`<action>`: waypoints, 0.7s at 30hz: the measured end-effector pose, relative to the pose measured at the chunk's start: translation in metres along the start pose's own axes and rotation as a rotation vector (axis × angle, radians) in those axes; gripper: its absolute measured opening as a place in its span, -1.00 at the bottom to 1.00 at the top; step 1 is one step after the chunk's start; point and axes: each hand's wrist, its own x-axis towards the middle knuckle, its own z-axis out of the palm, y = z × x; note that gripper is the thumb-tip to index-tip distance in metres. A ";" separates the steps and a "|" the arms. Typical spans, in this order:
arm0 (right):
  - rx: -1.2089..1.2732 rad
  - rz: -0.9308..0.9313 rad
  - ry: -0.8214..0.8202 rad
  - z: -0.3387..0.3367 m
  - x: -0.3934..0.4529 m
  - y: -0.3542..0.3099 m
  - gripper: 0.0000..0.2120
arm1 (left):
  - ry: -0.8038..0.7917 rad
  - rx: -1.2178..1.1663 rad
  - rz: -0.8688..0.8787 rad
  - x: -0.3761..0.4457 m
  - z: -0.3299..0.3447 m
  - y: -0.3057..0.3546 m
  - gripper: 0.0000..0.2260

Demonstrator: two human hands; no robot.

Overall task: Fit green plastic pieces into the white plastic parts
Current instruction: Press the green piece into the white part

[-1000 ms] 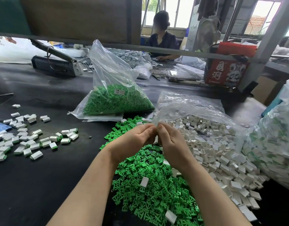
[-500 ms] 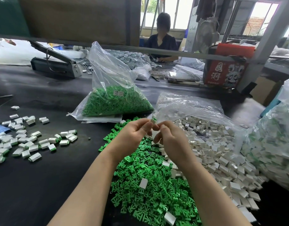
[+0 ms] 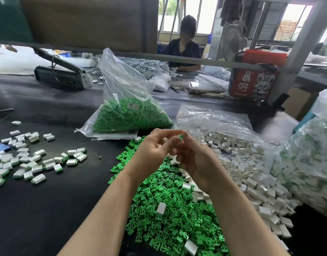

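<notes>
Both my hands are up over the loose green pile (image 3: 170, 209): right hand (image 3: 199, 163) pinching a green piece (image 3: 180, 137), left hand (image 3: 153, 154) half curled, can't tell if it's holding anything. White parts (image 3: 251, 174) right of the pile.

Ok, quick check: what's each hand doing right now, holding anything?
Left hand: fingers curled toward the right; whether it holds anything cannot be told.
Right hand: closed, pinching a small green plastic piece at its fingertips.

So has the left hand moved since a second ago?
Yes. The left hand has drawn left, away from the right hand; against the green bag, they were pressed together before and now have parted, a green piece showing between the fingertips.
</notes>
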 end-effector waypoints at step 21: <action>-0.044 -0.043 -0.036 0.000 -0.003 0.000 -0.58 | 0.178 -0.317 -0.190 0.002 0.016 0.012 -0.86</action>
